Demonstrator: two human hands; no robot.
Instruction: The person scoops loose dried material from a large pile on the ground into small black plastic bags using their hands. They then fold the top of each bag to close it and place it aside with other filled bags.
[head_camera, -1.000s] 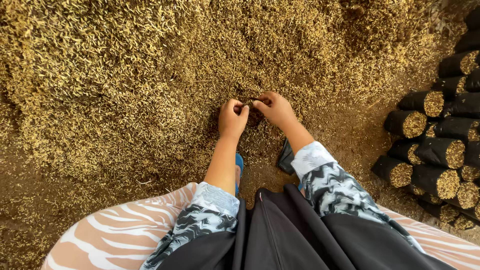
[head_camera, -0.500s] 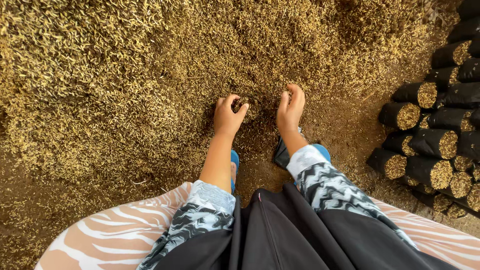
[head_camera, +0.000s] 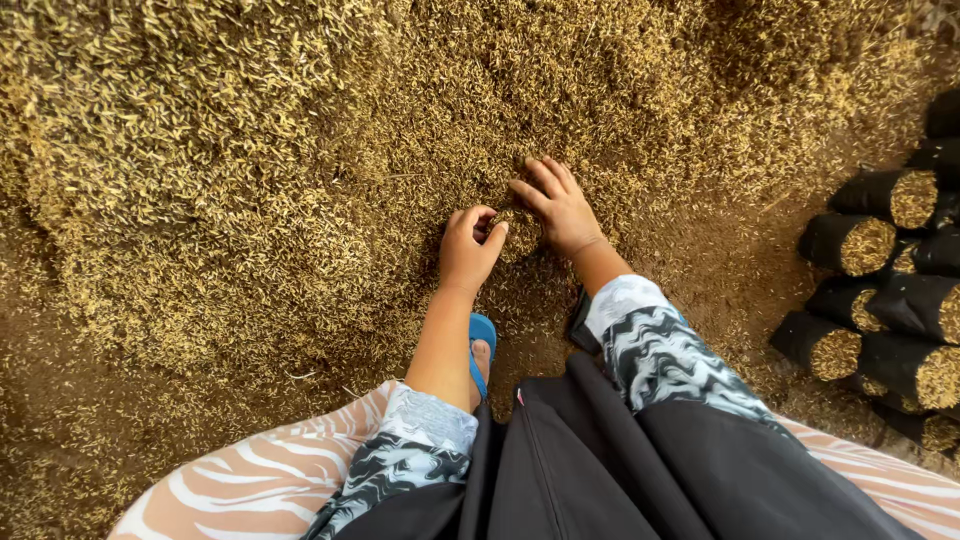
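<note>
Where half a second ago the two hands lay apart and flat on the heap, they have now drawn together over a small clump of husk (head_camera: 517, 232). In the head view, the only one, the left hand (head_camera: 468, 250) has its fingers (head_camera: 487, 236) curled inward against the near side of that clump, cupping it rather than clamping it. The right hand (head_camera: 560, 208) rests with fingers spread and open on the far side, palm down, pushing loose material toward the left. The clump sits between both hands, touching each, at the foot of the big pile of golden husk (head_camera: 230, 170). By this look the gathering of a handful is under way, not finished.

Around them: a blue sandal (head_camera: 482, 335) shows just below the left forearm, patterned sleeves (head_camera: 655, 340) cover both arms, and a dark bag or apron (head_camera: 580, 460) hangs at the bottom of the frame. To the right, well apart from the hands, black filled bags (head_camera: 860, 240) lie stacked on their sides. Nothing blocks the hands; the loose slope above may slide down.
</note>
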